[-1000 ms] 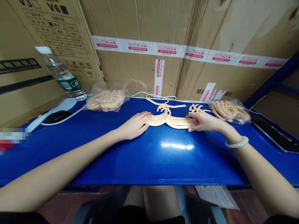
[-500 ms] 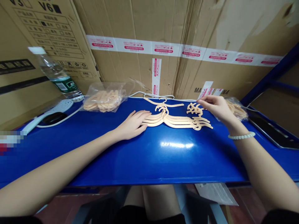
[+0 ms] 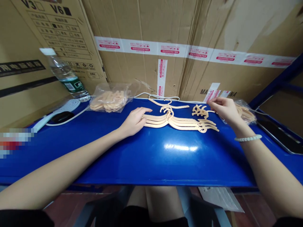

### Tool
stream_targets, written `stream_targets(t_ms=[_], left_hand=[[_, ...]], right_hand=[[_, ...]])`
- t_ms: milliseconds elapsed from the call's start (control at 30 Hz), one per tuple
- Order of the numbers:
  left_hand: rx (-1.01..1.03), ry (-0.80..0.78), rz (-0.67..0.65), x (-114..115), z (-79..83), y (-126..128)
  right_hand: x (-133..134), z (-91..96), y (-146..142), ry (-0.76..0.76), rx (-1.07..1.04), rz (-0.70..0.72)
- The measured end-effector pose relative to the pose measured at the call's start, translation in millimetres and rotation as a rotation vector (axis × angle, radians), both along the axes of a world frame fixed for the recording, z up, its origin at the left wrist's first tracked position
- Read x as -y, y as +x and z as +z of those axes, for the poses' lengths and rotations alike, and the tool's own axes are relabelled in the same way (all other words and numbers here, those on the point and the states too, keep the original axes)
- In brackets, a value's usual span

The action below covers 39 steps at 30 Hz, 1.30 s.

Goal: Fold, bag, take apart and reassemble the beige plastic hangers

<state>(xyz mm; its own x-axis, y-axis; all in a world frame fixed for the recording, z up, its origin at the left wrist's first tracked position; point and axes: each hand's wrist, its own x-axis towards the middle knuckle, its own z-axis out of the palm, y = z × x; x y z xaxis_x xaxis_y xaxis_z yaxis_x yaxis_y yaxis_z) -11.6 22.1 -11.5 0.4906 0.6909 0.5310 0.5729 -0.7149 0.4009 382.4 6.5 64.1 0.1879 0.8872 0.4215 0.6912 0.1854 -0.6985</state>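
Observation:
A row of cream children's-size clothes hangers [image 3: 184,123] lies on the blue table, their hooks bunched at the middle. At their left ends is my left hand [image 3: 134,122], palm down, with its index finger stretched out and its thumb apart, touching the tips. One more hanger [image 3: 181,106] lies behind the row. My right hand [image 3: 223,108] hovers by a pile of small cream branched pieces [image 3: 200,111], thumb and fingertips pinched together. Whatever may be between those fingertips is too small to name.
A clear bag of cream pieces [image 3: 110,101] sits at the back left, near a water bottle [image 3: 71,78]. Another clear bag [image 3: 245,112] lies behind my right hand, and a dark phone-like slab [image 3: 281,135] farther right. Cardboard boxes [image 3: 142,19] wall off the back.
My left hand has drawn back slightly to the left along the hanger ends, its fingers less spread over them. My right hand keeps its pinch near the small pieces. The view has shifted slightly.

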Motion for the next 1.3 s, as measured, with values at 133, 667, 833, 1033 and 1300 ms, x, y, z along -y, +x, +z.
stream_targets(t_ms=[133, 667, 833, 1033, 1300], left_hand=[[0.057, -0.048, 0.025, -0.6, -0.4, -0.3], [0.491, -0.303, 0.138, -17.4, -15.2, -2.3], [0.508, -0.314, 0.126, -18.3, -16.8, -2.4], [0.499, -0.305, 0.118, -17.7, -17.3, -2.9], [0.498, -0.308, 0.126, -17.0, -16.2, -2.4]], right_hand=[[1.1, -1.8, -3.9, 0.026, 0.512, 0.035], [-6.6, -8.4, 2.4, 0.029, 0.695, 0.16], [-9.6, -12.2, 4.1, 0.046, 0.729, 0.19], [-10.9, -13.9, 5.9, 0.042, 0.748, 0.182], [-11.4, -15.9, 4.3, 0.033, 0.775, 0.194]])
